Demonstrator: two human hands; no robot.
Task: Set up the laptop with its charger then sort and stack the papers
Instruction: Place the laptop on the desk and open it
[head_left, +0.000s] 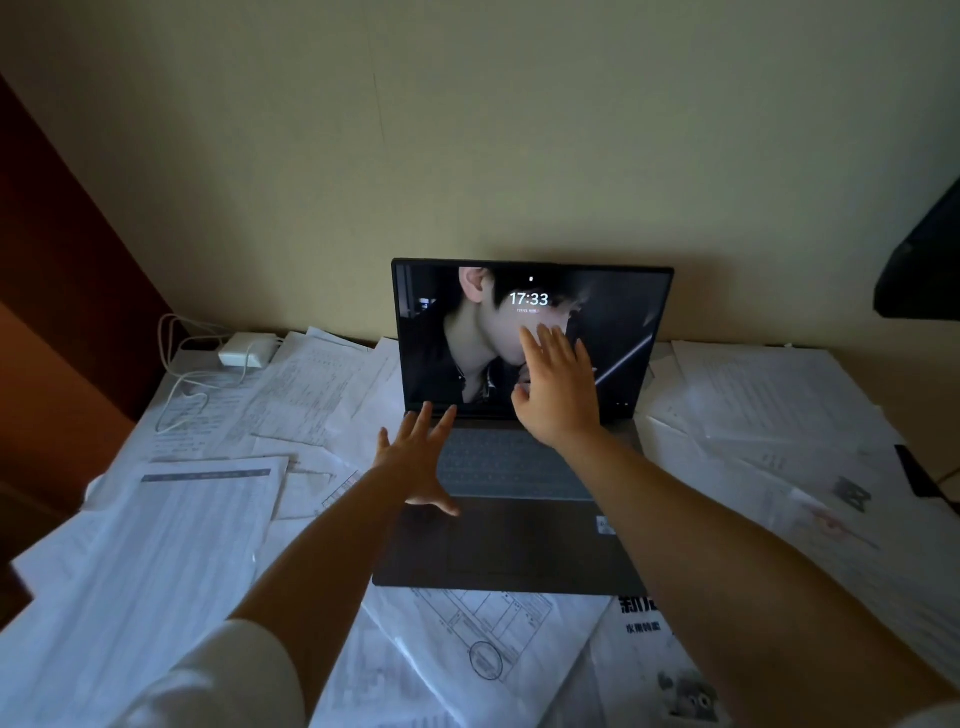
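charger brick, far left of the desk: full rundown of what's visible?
The charger is a white, rounded, plastic-looking block lying flat at the desk's far left corner near the wall, resting on the edge of the scattered papers. White cable loops run from it, some up by the wall, some trailing forward across the sheets. No cable visibly reaches the laptop. Neither hand touches it.

A plain cream wall rises beyond the fingers, dimly lit. Left of the fingers stands dark reddish-brown wooden furniture. A dark object hangs at far right.
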